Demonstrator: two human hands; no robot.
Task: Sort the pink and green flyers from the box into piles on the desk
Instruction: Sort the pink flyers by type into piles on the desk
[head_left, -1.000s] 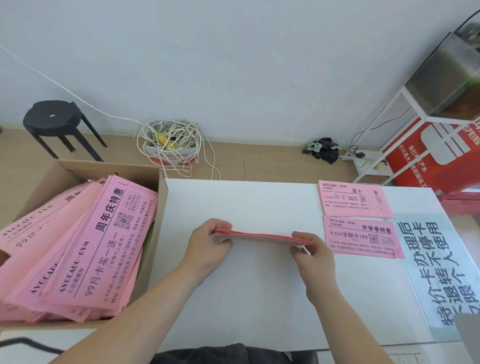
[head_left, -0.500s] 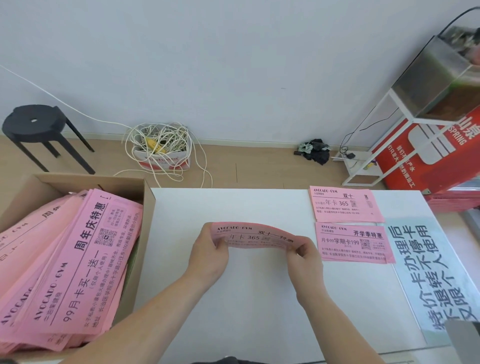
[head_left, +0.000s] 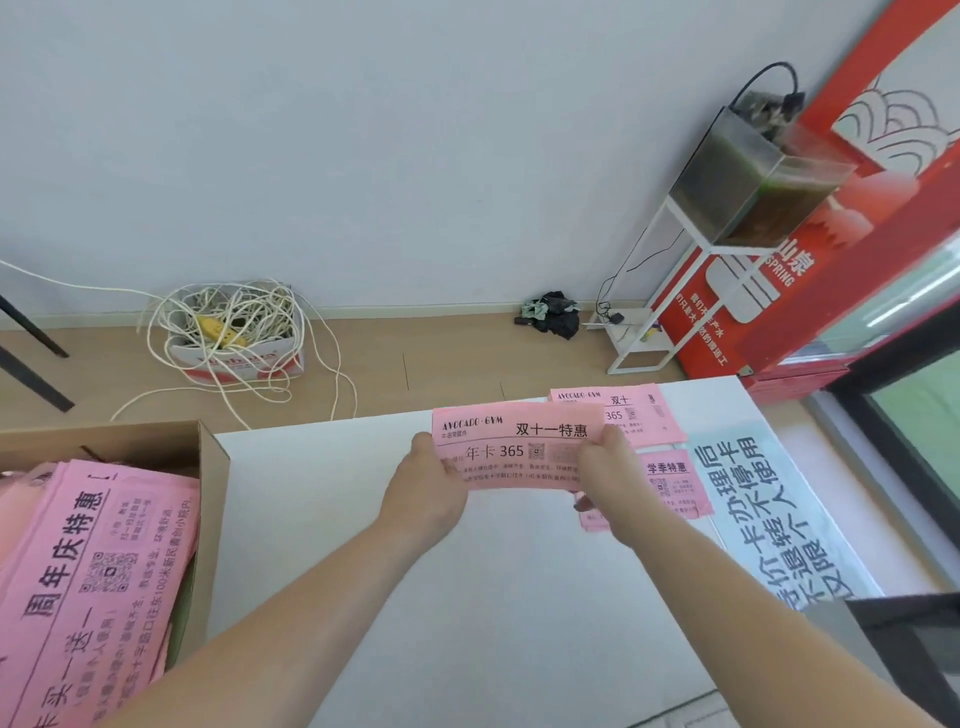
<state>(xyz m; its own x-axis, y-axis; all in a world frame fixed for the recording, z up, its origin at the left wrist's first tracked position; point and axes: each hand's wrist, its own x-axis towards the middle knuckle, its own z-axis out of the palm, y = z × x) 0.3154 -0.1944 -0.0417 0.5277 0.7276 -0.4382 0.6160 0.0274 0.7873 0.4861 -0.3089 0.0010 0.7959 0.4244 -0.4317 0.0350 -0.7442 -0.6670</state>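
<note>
Between the two hands, above the far half of the white rectangular desk: a pink paper flyer with black print, held flat and face-up. Left hand closed on its left short edge — thumb on top of the sheet, remaining fingers hidden beneath. Right hand clamped on the right short edge the same way, thumb over the printed face, fingers under; whether more sheets sit below the top one cannot be told. Both bare forearms reaching in from the near edge of the desk.

Just beyond and right of the held sheet, flat on the desk: a pink flyer pile at the far edge, partly covered by the held sheet's right corner, and nearer, a second pink flyer pile, largely hidden behind the right hand. Beside those piles, further right: a pale blue printed sheet with large black characters, lying flat.

Off the desk's left side: an open brown cardboard box, heaped with pink flyers spilling over its near rim.

On the wooden floor beyond: a small box tangled in white cord, a dark crumpled cloth, and a white metal stand carrying a murky glass tank — beside a red printed panel.
</note>
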